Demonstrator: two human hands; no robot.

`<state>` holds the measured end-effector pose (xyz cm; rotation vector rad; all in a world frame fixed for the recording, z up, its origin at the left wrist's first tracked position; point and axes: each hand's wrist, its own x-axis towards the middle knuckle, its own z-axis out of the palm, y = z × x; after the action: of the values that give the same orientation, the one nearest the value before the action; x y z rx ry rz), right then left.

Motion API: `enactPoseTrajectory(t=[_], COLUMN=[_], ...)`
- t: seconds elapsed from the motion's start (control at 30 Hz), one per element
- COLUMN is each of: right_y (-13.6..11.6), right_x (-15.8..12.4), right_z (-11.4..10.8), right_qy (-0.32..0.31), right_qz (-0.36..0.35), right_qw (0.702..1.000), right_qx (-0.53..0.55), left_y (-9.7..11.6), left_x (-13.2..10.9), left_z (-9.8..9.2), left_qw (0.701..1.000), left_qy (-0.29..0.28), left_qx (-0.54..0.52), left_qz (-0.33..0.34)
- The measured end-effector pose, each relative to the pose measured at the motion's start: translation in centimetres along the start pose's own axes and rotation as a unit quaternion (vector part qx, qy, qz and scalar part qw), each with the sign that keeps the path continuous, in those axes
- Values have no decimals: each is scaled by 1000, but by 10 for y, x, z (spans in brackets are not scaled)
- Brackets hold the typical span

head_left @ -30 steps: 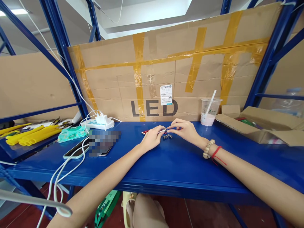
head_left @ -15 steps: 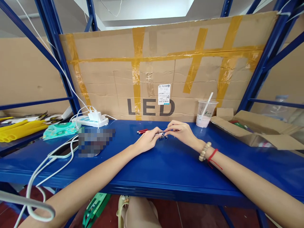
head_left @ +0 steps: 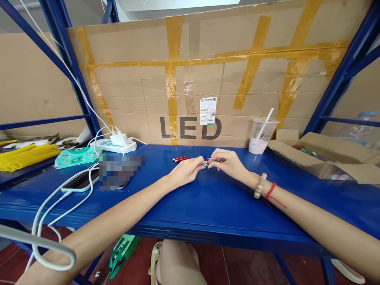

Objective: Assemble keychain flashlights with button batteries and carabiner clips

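My left hand (head_left: 186, 171) and my right hand (head_left: 226, 163) meet fingertip to fingertip over the blue shelf top (head_left: 208, 202). Both are closed in a pinch on a small silver metal piece (head_left: 204, 164) between them. A red pen-like stick (head_left: 180, 159) lies just behind my left hand. My right wrist wears a bead bracelet (head_left: 260, 185) and a red string. The small metal parts seen earlier on the shelf are hidden by my fingers.
A taped cardboard sheet marked LED (head_left: 190, 127) stands behind. A plastic cup with a straw (head_left: 261, 136) and an open carton (head_left: 323, 158) sit at the right. At the left lie a phone (head_left: 79, 181), a white power strip (head_left: 116, 145), cables, a teal pack (head_left: 76, 156) and yellow tubes (head_left: 26, 156).
The camera has tilted a little. My hands stay together at the same spot, and the loose metal parts beside them are now covered by my fingers.
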<state>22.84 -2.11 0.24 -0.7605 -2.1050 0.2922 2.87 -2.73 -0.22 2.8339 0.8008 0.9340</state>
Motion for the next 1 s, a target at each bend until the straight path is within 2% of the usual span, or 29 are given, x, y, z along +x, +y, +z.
enactPoseTrajectory(t=[0.1,0.2,0.3,0.4,0.53,0.67,0.83,1.0], right_y=[-5,-11,-12,-11,-9,-8,-2,0], right_x=[3,4,3,1,1,2,3,5], right_z=[1,1,3,6,7,4,3,6], right_qy=[13,-5,-42,-58,-49,-51,-45,-35], right_qz=[51,142,236,294,302,291,301,292], right_qw=[998,987,965,941,930,936,933,939], right_qx=[46,79,106,159,205,192,191,179], left_y=[1,1,1,0,1,3,0,-1], left_x=[1,1,1,2,4,6,8,8], left_z=[-1,-1,-2,-3,-4,-2,3,5], left_qw=[999,998,999,999,997,997,998,998], left_qy=[21,31,33,39,38,31,29,3], left_qx=[-30,-44,-38,-22,-49,-43,-28,7], left_qz=[-8,-19,-18,-20,-44,-63,-51,-62])
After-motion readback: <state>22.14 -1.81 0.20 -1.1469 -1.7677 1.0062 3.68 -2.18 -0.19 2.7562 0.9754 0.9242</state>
